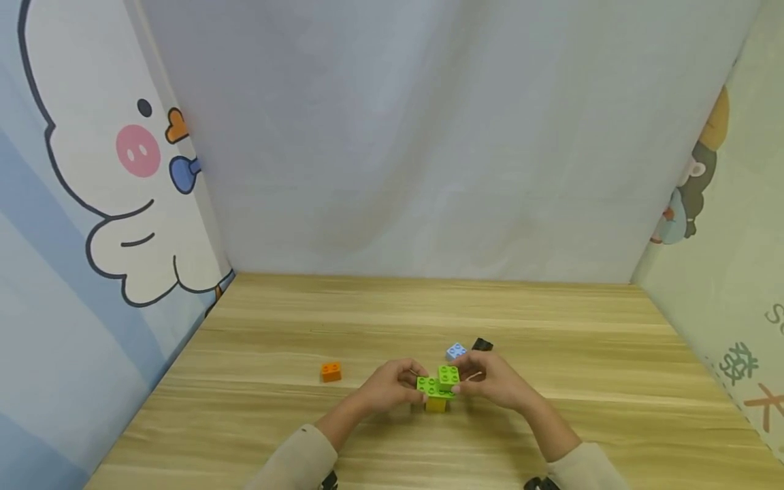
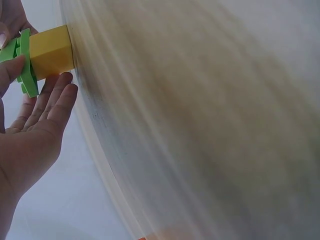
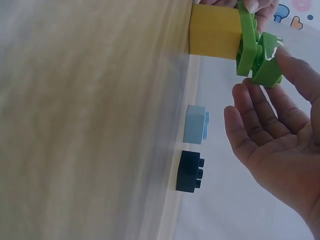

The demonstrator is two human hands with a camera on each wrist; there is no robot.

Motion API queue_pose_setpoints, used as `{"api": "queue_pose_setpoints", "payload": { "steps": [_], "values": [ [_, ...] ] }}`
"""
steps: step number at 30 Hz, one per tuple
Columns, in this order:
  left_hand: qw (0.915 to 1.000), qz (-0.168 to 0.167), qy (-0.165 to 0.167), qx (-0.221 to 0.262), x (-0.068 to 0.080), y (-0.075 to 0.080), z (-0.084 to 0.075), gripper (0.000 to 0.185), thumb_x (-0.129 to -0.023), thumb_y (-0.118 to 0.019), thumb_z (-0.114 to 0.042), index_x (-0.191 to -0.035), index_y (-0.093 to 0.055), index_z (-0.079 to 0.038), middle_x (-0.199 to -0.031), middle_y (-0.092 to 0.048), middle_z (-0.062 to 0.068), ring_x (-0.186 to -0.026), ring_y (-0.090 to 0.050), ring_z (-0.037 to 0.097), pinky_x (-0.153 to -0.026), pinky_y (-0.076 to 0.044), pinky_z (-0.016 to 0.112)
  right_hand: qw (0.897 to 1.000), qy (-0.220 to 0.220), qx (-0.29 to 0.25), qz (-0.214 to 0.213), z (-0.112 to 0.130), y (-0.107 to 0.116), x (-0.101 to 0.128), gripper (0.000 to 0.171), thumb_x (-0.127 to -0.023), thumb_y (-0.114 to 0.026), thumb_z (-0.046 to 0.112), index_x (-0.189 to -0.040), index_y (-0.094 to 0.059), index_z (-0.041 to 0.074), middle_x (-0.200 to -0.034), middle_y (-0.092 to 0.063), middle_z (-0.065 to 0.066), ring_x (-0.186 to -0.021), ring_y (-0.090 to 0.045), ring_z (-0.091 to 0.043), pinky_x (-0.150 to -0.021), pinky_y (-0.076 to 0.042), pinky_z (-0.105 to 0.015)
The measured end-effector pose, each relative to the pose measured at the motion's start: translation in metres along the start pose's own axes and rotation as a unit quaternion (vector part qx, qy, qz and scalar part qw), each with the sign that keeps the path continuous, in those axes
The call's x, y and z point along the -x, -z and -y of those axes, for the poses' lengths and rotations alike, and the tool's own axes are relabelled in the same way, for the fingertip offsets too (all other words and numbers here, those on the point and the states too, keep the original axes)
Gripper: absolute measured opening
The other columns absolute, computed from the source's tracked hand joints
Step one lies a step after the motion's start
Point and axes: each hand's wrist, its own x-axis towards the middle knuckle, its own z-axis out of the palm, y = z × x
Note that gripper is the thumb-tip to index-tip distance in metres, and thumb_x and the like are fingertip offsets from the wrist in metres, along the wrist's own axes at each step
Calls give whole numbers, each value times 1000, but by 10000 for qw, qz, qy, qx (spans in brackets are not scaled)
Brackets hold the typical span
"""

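Note:
A yellow block [image 1: 436, 405] stands on the wooden table with a flat green plate [image 1: 427, 385] on top, its studs facing up. My left hand [image 1: 388, 386] pinches the plate's left end between thumb and finger. Over the plate's right end sits a small green brick [image 1: 448, 375], pinched by my right hand [image 1: 495, 382]. In the right wrist view this green brick [image 3: 268, 61] is slightly tilted against the plate [image 3: 246, 47]; whether it is fully seated I cannot tell. The left wrist view shows the yellow block [image 2: 52, 50] touching the table.
A light blue brick [image 1: 456, 351] and a black brick [image 1: 482, 344] lie just behind my right hand. Off to the left is an orange brick [image 1: 331, 372]. A pale curtain [image 1: 429, 170] hangs behind the wooden table [image 1: 275, 327], with printed cloth at both sides.

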Motion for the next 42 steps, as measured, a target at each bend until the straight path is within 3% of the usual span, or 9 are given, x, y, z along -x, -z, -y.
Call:
{"api": "queue_pose_setpoints", "payload": {
  "steps": [8, 23, 38, 42],
  "values": [
    [9999, 10, -90, 45, 1, 2, -4, 30, -85, -76, 3, -113, -65, 3, -105, -75, 15, -98, -71, 23, -86, -58, 34, 9999, 80, -94, 18, 5, -5, -5, 38, -94, -76, 12, -123, -64, -9, -112, -71, -14, -103, -67, -25, -91, -56, -42],
    [9998, 85, -72, 142, 1, 0, 0, 33, -87, -76, 1, -117, -63, 3, -110, -74, 15, -104, -71, 28, -89, -58, 38, 9998, 205, 76, 28, 7, -12, -7, 36, -93, -77, 12, -120, -65, -8, -106, -71, -10, -98, -66, -15, -84, -55, -32],
    [9998, 60, -83, 143, 0, 1, -1, 32, -84, -77, 3, -113, -64, 3, -105, -75, 16, -99, -72, 26, -86, -58, 36, 9977, 331, 565, 152, 17, -10, -7, 29, -90, -77, 11, -116, -72, -1, -105, -72, -5, -96, -64, -17, -86, -53, -38],
    [9998, 71, -73, 185, 0, 1, -1, 32, -84, -77, 3, -113, -65, 2, -104, -75, 14, -99, -72, 25, -85, -58, 35, 9976, 313, 604, 139, 18, -11, -8, 28, -89, -79, 10, -114, -73, -1, -103, -72, -4, -95, -64, -16, -84, -55, -35]
  ]
}}
